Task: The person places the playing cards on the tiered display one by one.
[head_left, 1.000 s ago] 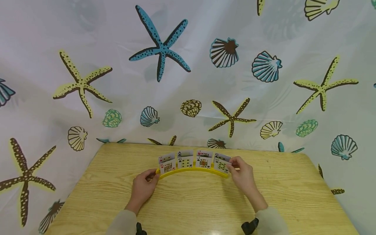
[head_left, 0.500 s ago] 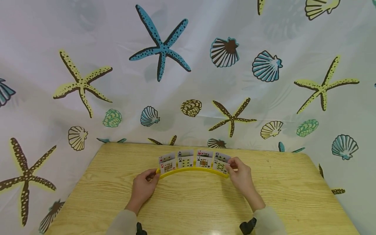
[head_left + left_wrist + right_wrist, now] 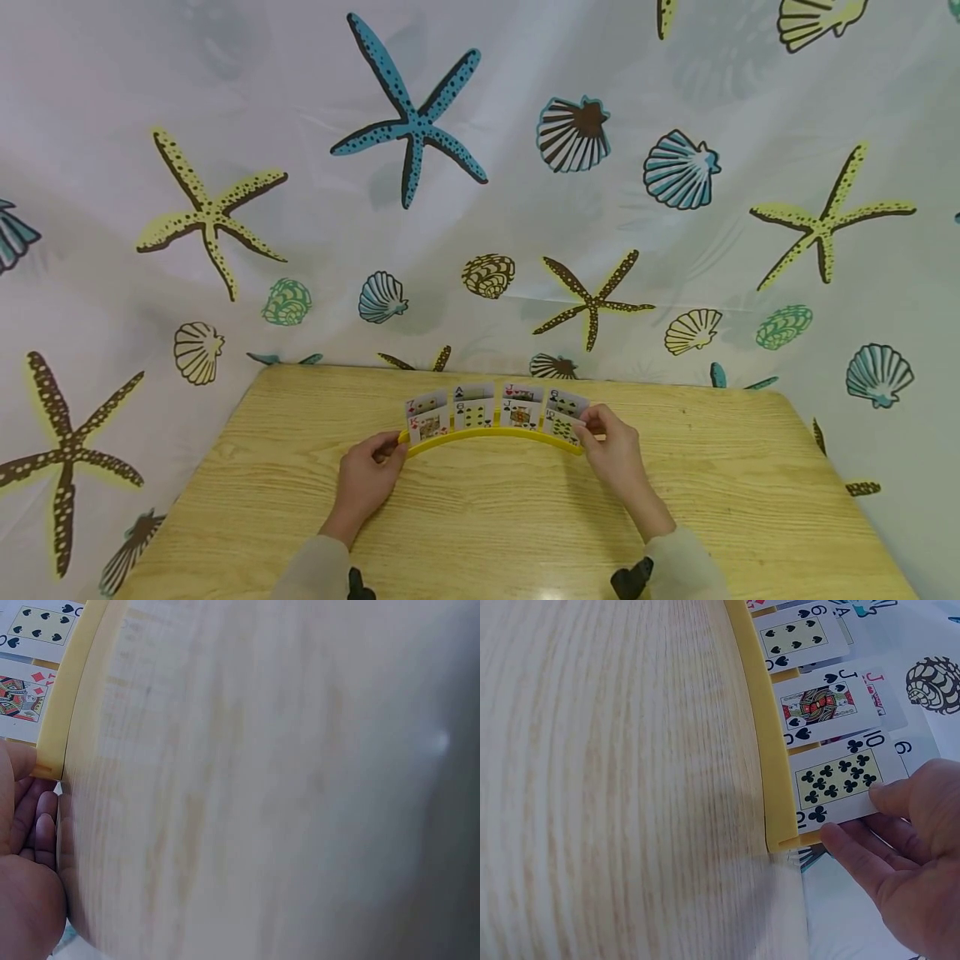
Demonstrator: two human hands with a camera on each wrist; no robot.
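Note:
A curved yellow card holder [image 3: 483, 432] stands on the table with two rows of playing cards upright in it. At its left end, my left hand [image 3: 369, 477] grips the holder between thumb and fingers, beside the king of diamonds [image 3: 429, 427]. My right hand [image 3: 617, 446] pinches the ten of clubs [image 3: 840, 780] by its outer edge, thumb on the face and fingers behind. This card stands in the front row at the right end, its bottom edge at the holder. Next to it are the jack of spades [image 3: 819, 706] and six of spades [image 3: 799, 639].
Behind the front row stand a seven of diamonds [image 3: 425, 403], an ace [image 3: 472, 392], a red jack [image 3: 522, 392] and a six [image 3: 567, 402]. The wooden table [image 3: 487, 508] reaches back to a hanging cloth [image 3: 480, 225] printed with starfish and shells.
My right hand has moved slightly left and down, and the ten of clubs has lowered and straightened at the holder's right end. The left hand stays where it was.

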